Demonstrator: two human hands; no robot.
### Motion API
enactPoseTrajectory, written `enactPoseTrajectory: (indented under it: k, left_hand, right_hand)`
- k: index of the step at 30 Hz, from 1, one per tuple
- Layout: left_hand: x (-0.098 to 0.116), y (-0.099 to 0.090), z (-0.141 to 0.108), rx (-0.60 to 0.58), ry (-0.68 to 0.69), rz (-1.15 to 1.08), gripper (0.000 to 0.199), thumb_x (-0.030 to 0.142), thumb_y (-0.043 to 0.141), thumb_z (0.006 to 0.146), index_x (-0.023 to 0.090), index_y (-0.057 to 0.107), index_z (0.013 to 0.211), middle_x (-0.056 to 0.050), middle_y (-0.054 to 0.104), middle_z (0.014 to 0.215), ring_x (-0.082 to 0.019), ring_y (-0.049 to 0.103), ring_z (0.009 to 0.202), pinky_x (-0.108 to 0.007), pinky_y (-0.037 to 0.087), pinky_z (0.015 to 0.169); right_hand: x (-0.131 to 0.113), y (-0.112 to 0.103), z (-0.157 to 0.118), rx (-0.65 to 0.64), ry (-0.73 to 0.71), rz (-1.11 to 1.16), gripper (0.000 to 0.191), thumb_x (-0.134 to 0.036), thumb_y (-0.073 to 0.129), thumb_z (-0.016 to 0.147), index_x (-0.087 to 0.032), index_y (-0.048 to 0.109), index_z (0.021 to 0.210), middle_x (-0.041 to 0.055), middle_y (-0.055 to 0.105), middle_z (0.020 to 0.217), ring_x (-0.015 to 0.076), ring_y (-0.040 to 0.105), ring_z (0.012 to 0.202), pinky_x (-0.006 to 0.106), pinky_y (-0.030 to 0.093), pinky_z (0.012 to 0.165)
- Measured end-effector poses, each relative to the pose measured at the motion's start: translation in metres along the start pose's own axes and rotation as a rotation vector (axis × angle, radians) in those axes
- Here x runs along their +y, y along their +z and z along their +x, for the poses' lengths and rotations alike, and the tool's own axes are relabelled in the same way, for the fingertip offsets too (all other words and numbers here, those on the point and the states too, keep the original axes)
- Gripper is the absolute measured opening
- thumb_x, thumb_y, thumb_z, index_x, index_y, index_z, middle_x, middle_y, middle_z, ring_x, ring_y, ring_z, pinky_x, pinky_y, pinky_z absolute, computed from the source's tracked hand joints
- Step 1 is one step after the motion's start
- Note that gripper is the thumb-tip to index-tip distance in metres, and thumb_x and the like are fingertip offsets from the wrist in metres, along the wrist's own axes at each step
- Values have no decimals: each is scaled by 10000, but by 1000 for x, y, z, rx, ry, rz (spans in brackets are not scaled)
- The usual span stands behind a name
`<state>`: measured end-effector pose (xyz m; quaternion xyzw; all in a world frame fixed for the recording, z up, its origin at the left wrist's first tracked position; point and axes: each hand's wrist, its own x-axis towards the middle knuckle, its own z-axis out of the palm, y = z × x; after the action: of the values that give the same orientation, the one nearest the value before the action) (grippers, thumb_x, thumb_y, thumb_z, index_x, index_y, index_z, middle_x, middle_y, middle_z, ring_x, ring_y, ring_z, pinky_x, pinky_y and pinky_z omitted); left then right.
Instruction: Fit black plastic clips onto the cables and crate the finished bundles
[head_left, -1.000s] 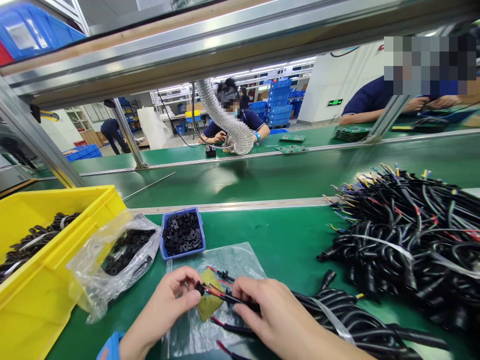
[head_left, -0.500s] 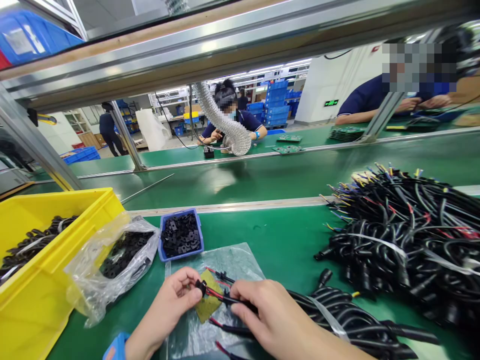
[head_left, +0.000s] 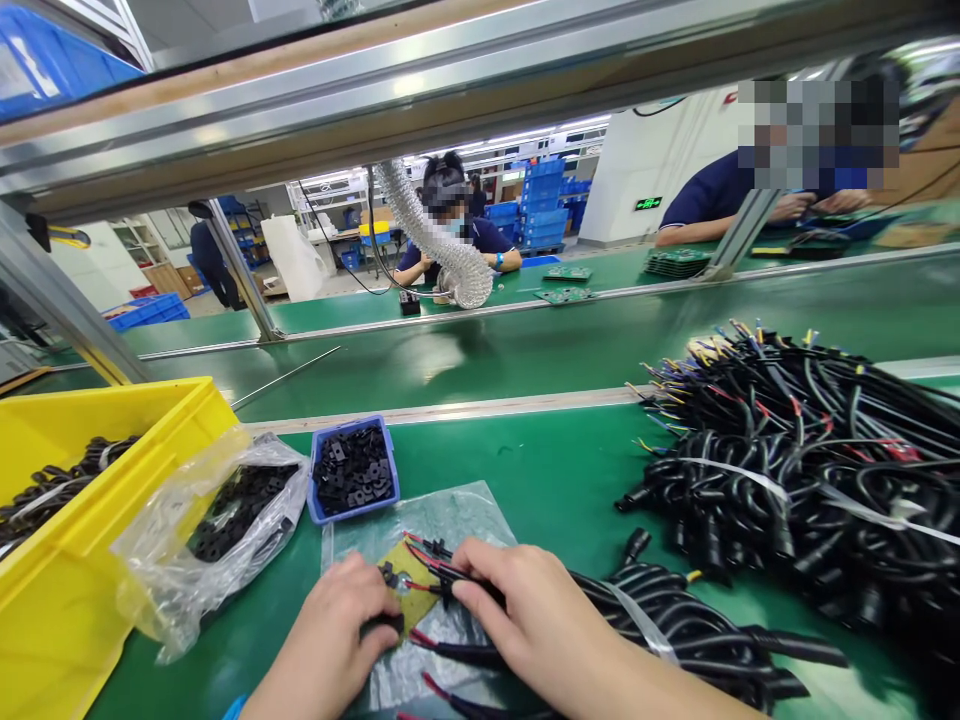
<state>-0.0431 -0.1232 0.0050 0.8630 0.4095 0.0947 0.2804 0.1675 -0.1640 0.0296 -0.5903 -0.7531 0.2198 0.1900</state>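
Note:
My left hand [head_left: 341, 630] is closed, thumb and fingers around a small black plastic piece [head_left: 384, 622] that they partly hide. Another dark piece lies by its fingertips on a yellow-green pad [head_left: 417, 608]. Between thumb and forefinger, my right hand [head_left: 525, 615] pinches a black cable [head_left: 444, 572] with red and black wire ends over the pad. More cable ends with red tips [head_left: 450, 650] lie below it. A clear plastic sheet or bag [head_left: 469, 510] lies under the pad. The cables run right to a strapped black bundle [head_left: 667, 610].
A small blue bin [head_left: 313, 500] holds black plastic pieces. Left of it are an open clear bag [head_left: 157, 560] of black parts and a yellow crate [head_left: 67, 620]. A large heap of black cables [head_left: 780, 450] fills the right. Two co-workers sit across the bench behind a metal frame.
My left hand has drawn away from the wire ends and turned more palm-down, lower over the pad. My right hand still holds the cable. The whole view has shifted slightly.

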Motion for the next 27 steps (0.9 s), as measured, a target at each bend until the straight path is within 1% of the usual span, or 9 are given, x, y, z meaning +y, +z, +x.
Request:
enactPoseTrajectory:
  k: [3,6,9,10,13,14,16,20,27]
  left_hand:
    - [4,4,1,-47,-1,99,115,142,546,786,179,649,752,-52,613,794,-213,493,821,-321,348,741]
    - [2,4,3,-40,-15,36,111,128,559,770,178,648,727,-43,606,778,-206,491,820,-317,343,750]
    - [-4,0,5,14,-57,-246,69,207,582,767,170,634,743,-27,587,758,-180,496,779,-290,354,737]
    - [-7,-2,6,39,-87,-388,105,265,594,762,165,625,762,-20,575,745,-167,493,742,-275,360,707]
    - [-12,-2,8,134,-200,-819,316,438,654,689,154,592,815,-9,555,736,-142,476,684,-242,357,636]
    - [-12,-1,9,160,-229,-930,364,465,676,660,154,585,824,-7,555,740,-139,476,687,-235,355,633]
    - [-12,2,10,195,-267,-1070,401,474,712,625,157,581,834,-2,558,747,-130,478,696,-224,354,636]
    - [-9,7,11,215,-287,-1157,399,444,744,608,162,587,841,17,556,719,-109,473,670,-209,351,627]
    - [-12,9,12,193,-252,-1136,375,429,735,636,152,595,844,1,587,764,-125,505,727,-224,368,678]
  right_hand:
    - [-1,0,-1,0,-5,-10,133,-218,447,850,-218,574,810,-12,608,655,146,537,579,227,293,542]
    - [-3,0,-2,-23,-18,6,115,-205,460,838,-215,562,786,-17,593,639,141,519,564,226,296,541]
    - [-5,-2,-2,-35,-50,89,94,-166,475,815,-210,547,773,-22,594,682,137,516,605,222,315,572]
    - [-5,-3,-1,-33,-54,121,87,-150,487,801,-208,543,767,-21,594,703,137,518,629,221,323,588]
    - [-5,-6,1,-20,-40,185,82,-120,526,755,-201,543,756,-17,589,745,143,518,691,222,335,623]
    - [-5,-6,1,-19,-36,195,85,-116,536,744,-200,545,754,-17,588,751,144,517,700,223,336,627]
    - [-5,-7,2,-23,-39,204,83,-117,544,740,-198,554,757,-15,590,757,144,516,702,225,336,628]
    - [-6,-7,1,-42,-52,207,77,-144,530,776,-197,584,762,-14,605,741,139,521,682,225,335,626]
    - [-6,-9,1,-33,-44,222,122,-181,507,812,-190,619,766,-7,621,705,142,532,658,225,333,608]
